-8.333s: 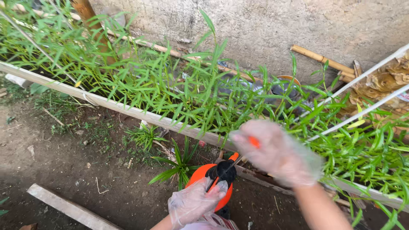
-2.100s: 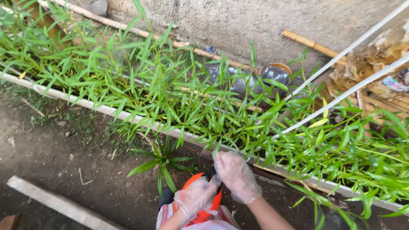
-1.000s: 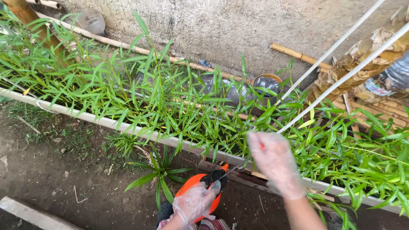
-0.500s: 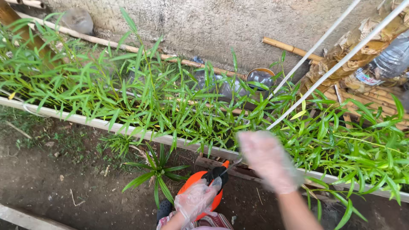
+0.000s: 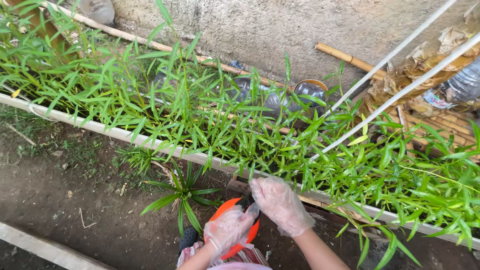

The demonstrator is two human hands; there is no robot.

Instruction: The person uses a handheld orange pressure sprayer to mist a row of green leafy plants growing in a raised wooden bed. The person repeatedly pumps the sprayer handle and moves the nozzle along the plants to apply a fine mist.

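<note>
Outdoor garden spot here: bare brown dirt ground (image 5: 60, 200) running up to a rough concrete wall (image 5: 260, 30), with one long raised bed edged by a pale plank (image 5: 115, 132) and stuffed with leafy green plants (image 5: 210, 115), too many stems to count. One small spiky plant (image 5: 182, 192) grows by itself in the dirt just in front of the plank.

Both hands wear thin clear plastic gloves, two gloves in all. The left hand (image 5: 227, 230) is curled over the top of one orange sprayer bottle (image 5: 247, 232), which sits low in the frame, right by the person's body and just below the bed's edge. The right hand (image 5: 282, 205) comes in from the other side, fingers bent down onto the black nozzle part (image 5: 246, 202) at the bottle's top, touching the left hand's fingertips. Whether either hand is really clamping hard, I can't tell through the gloves.

Two white cords (image 5: 400, 90) slant across the upper right. Two bamboo poles (image 5: 345, 57) lie by the wall, and a clear plastic bottle (image 5: 270, 95) lies among the leaves.
</note>
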